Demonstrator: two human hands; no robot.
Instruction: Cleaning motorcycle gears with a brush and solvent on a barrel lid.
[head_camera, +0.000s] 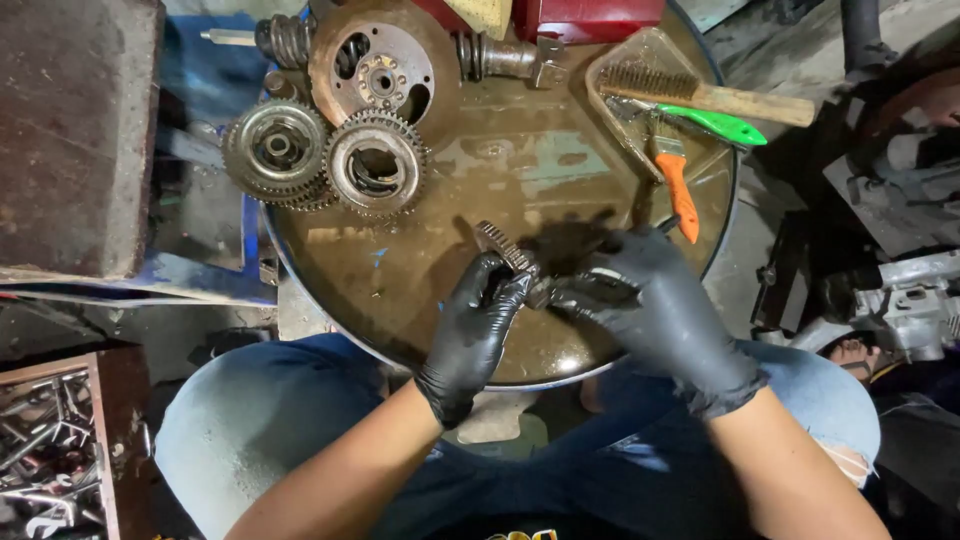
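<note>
Both hands gloved, black nitrile, working over an oily round pan (330, 300). Left hand (478, 320): fingers curled shut on a small gear (503, 248), gripping its toothed rim. Right hand (650, 290): fingers wrapped round the shaft end (560, 292) w/ the tips hidden, so exact grip unclear. Gear looks steel: heavy for its size, stiff, prob. slick w/ oil, so best held by the teeth. Beyond the fingertips: orange brush (680, 195), wire brush (700, 92), two big gears (325, 160).

Gears (330, 160) left on tray (420, 290), brushes (690, 130) right (hands (560, 300) nearer)
</note>
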